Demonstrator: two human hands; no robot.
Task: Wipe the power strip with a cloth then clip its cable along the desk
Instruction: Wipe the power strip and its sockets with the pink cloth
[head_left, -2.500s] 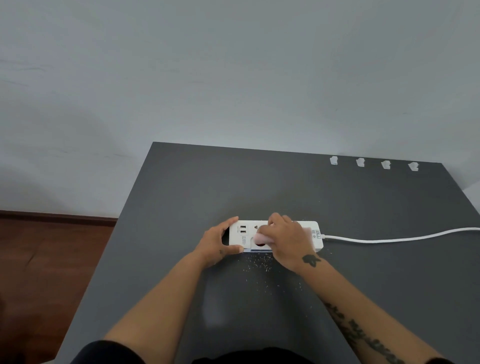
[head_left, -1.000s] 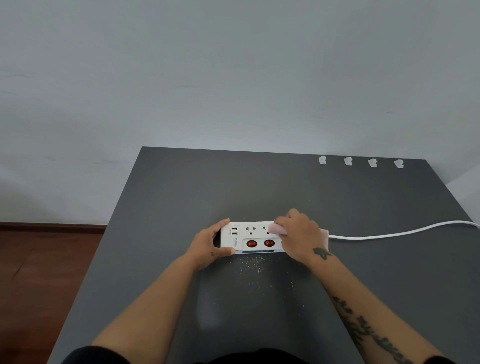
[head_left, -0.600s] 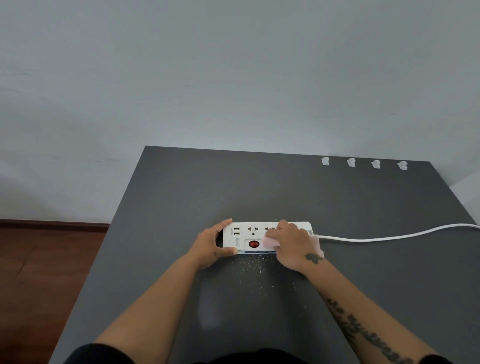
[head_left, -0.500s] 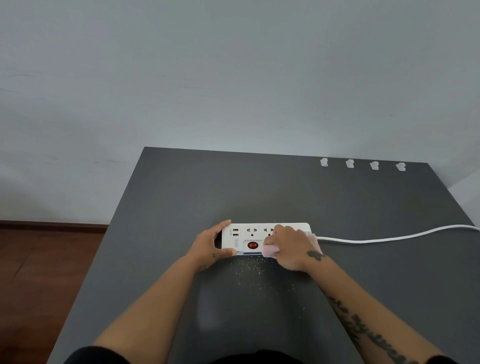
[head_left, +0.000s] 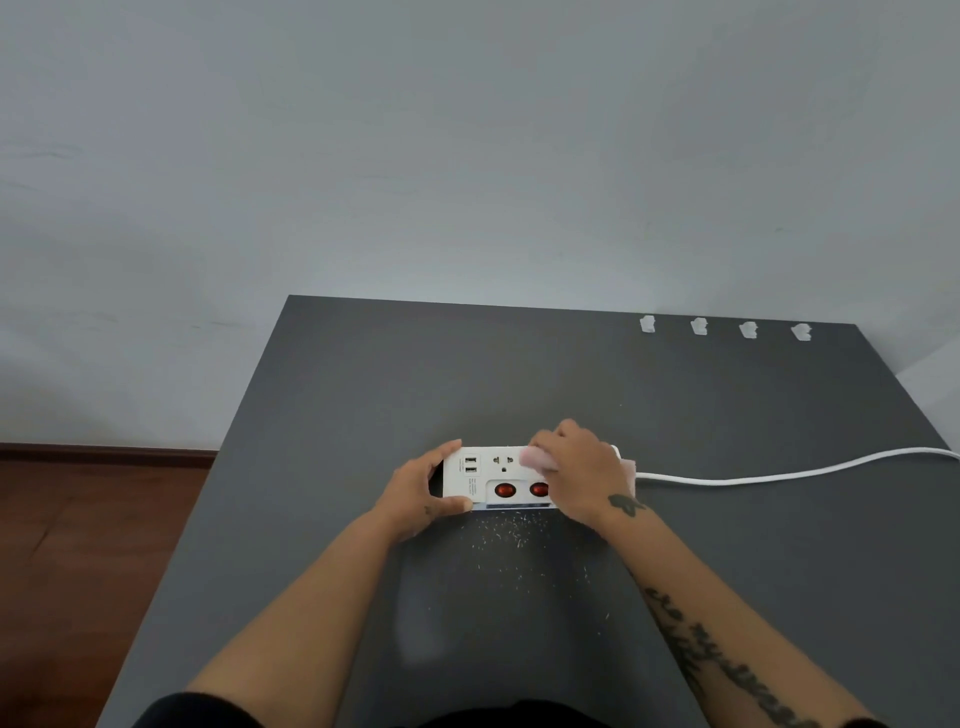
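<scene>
A white power strip (head_left: 485, 475) with two red switches showing lies flat on the dark grey desk (head_left: 363, 395). My left hand (head_left: 421, 491) grips its left end between thumb and fingers. My right hand (head_left: 579, 473) presses a pale pink cloth (head_left: 537, 458) onto the strip's right half, hiding that part. The cloth's other edge shows past my wrist. The white cable (head_left: 779, 470) leaves the strip's right end and runs off the desk's right edge.
Several white cable clips (head_left: 698, 326) sit in a row along the desk's far right edge, by the grey wall. Pale crumbs (head_left: 511, 540) are scattered on the desk just in front of the strip. Wooden floor lies to the left.
My right hand has slid the cloth rightward and toward the strip's far side, uncovering a second red switch. My left hand keeps its hold on the left end.
</scene>
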